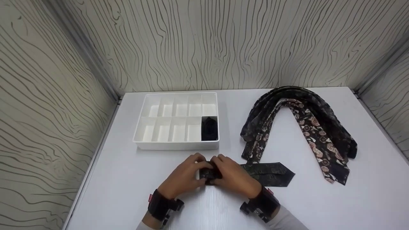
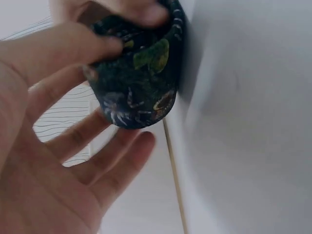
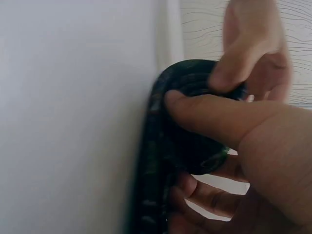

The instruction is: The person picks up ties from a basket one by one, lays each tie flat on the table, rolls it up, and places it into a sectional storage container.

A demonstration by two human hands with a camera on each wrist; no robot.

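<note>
A dark green patterned necktie (image 1: 209, 174) is partly rolled up near the table's front middle. Its flat remaining length runs right, ending in a pointed tip (image 1: 286, 175). My left hand (image 1: 183, 177) grips the roll from the left, and my right hand (image 1: 235, 177) grips it from the right. In the left wrist view the roll (image 2: 139, 92) shows leaf and flower motifs, with the thumb pressed near its upper edge. The right wrist view shows coiled layers of the roll (image 3: 183, 68) between both thumbs, while the unrolled strip (image 3: 146, 180) lies along the table.
Behind my hands stands a white divided box (image 1: 175, 146). A rolled dark necktie (image 1: 209, 129) sits in its front right compartment. At right, several neckties lie draped in an arch, including a floral one (image 1: 319, 137). Patterned walls (image 1: 204, 44) enclose the table (image 1: 319, 207).
</note>
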